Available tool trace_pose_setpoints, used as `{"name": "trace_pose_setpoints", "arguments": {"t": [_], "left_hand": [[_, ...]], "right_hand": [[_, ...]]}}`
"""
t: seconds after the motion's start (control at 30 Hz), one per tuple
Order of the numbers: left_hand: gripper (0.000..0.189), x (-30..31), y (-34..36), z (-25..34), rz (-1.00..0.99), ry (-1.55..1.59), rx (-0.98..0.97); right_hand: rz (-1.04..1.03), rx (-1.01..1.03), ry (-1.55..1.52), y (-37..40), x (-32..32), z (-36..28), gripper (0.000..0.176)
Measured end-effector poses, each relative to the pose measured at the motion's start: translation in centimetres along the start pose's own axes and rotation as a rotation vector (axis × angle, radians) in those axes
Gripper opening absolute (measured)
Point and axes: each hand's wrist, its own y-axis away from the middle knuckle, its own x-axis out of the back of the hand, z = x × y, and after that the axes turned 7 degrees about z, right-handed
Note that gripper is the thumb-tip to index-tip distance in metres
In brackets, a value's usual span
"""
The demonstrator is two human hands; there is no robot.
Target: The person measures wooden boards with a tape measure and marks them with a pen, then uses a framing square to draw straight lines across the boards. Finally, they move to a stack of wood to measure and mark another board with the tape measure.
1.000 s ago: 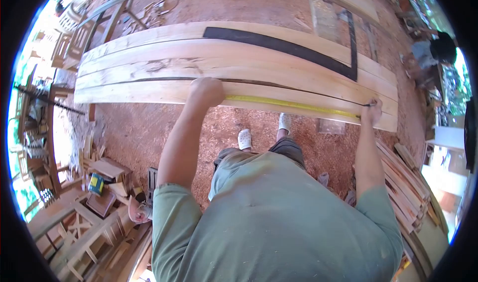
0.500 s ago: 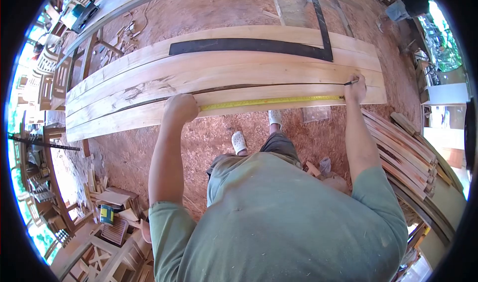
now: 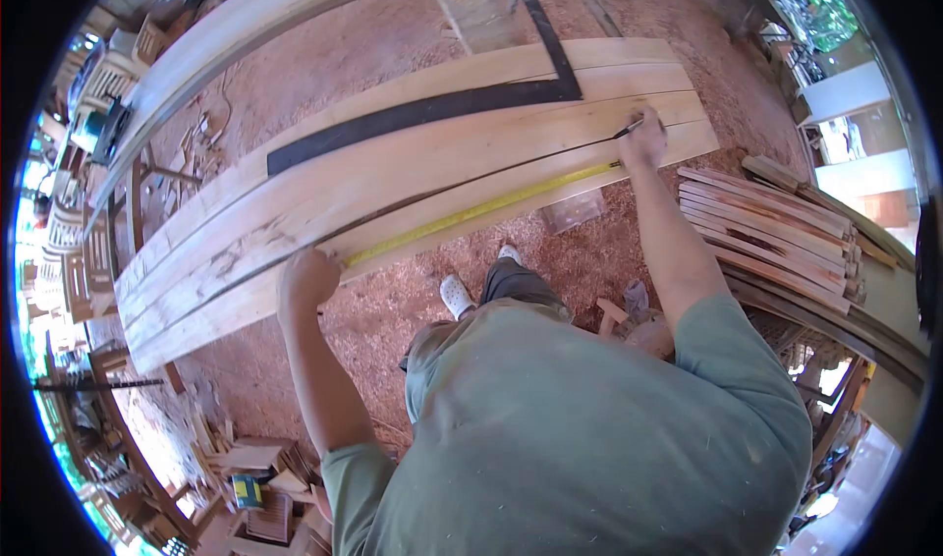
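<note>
Closed in a fist, my left hand [image 3: 309, 279] is at the near edge of the pale wooden boards [image 3: 393, 178], around one end of a yellow tape measure [image 3: 481, 208]; its case is hidden in my fingers. The blade runs out along the nearest board toward my right hand [image 3: 643, 143]. My right hand pinches a slim dark pencil [image 3: 629, 128] just above the blade's far end, slightly blurred. A large black framing square [image 3: 422, 112] lies flat on the boards beyond the tape. Dark gaps run between some boards.
A long plank bench [image 3: 211, 65] stands beyond the boards. Stacked wood strips [image 3: 766, 232] lie to the right. Offcuts and a yellow-and-blue can [image 3: 248, 491] are at lower left. Reddish shavings cover the floor around my light clogs [image 3: 456, 297].
My view has turned, so the boards slant more and sit further left. My left hand stays at the tape's near end, and my right hand still holds the pencil by its other end.
</note>
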Motion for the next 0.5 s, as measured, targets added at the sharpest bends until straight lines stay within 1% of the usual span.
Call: {"name": "trace_pose_setpoints", "arguments": {"t": [0.07, 0.1, 0.17, 0.2, 0.23, 0.27, 0.3, 0.33, 0.4, 0.43, 0.47, 0.5], "left_hand": [[0.041, 1.0, 0.7, 0.2, -0.134, 0.038, 0.105], [0.041, 0.8, 1.1, -0.3, -0.138, 0.024, 0.092], [0.042, 0.0, 1.4, -2.0, -0.166, 0.255, 0.197], [0.042, 0.1, 1.6, -2.3, -0.161, 0.241, 0.185], [0.042, 0.2, 2.0, -2.5, -0.13, 0.283, 0.207], [0.042, 0.2, 2.4, -2.7, -0.103, 0.325, 0.229], [0.042, -0.2, 2.6, -3.1, -0.102, 0.315, 0.22], [0.043, -0.7, 2.5, -3.6, -0.057, 0.339, 0.254], [0.045, -1.6, 2.3, -4.5, 0.032, 0.388, 0.301], [0.045, -2.0, 2.0, -4.9, 0.029, 0.382, 0.289], [0.046, -2.2, 1.8, -5.1, 0.087, 0.445, 0.347], [0.046, -2.6, 1.4, -5.3, 0.146, 0.51, 0.405]], "right_hand": [[-0.007, -0.003, 0.01, 0.0, 0.1, -1.3, 0.027], [-0.035, -0.015, 0.018, 0.1, 0.4, -1.7, 0.026], [-0.063, -0.054, 0.029, 0.8, 0.6, -1.3, 0.025], [-0.055, -0.018, 0.003, 0.8, 0.3, -1.1, 0.024], [-0.047, 0.019, -0.024, 0.7, 0.1, -0.8, 0.024], [-0.044, 0.003, -0.025, 0.7, 0.3, -0.4, 0.024], [-0.034, 0.097, -0.12, 0.7, 0.5, 0.0, 0.022], [-0.023, 0.19, -0.213, 0.8, 0.7, 0.5, 0.019], [-0.053, 0.166, -0.255, 1.0, 1.3, 0.9, 0.019], [-0.089, 0.157, -0.298, 1.2, 1.6, 1.0, 0.02], [-0.086, 0.145, -0.292, 1.9, 2.2, 0.9, 0.02], [-0.003, 0.188, -0.292, 2.6, 2.8, 0.7, 0.019]]}}
